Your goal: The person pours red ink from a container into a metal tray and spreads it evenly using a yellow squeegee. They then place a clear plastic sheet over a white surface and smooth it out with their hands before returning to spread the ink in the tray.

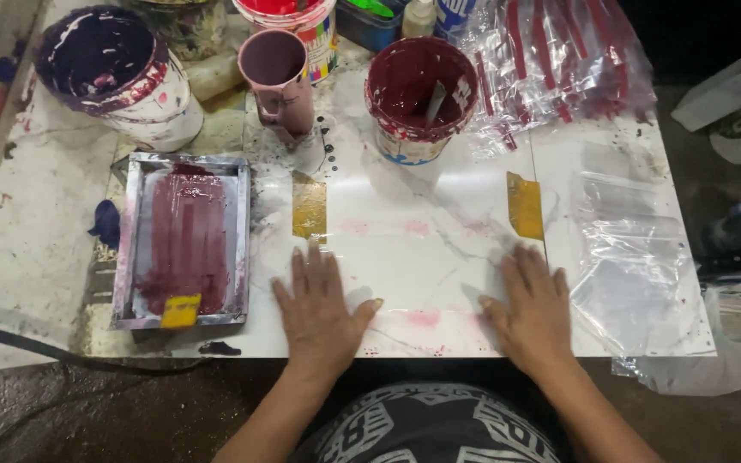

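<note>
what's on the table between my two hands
In the head view, only bare white table with faint pink stains lies between the left hand and the right hand, both pressed flat. No tool or container sits there.

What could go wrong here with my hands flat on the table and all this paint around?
The left hand lies flat close to the wet maroon screen frame; a sideways slide could smear ink onto the white tabletop. The open maroon paint bucket stands just beyond both hands, so a forward reach might tip it. The right hand lies beside loose clear plastic bags, which could probably slip or pick up stains.
</note>
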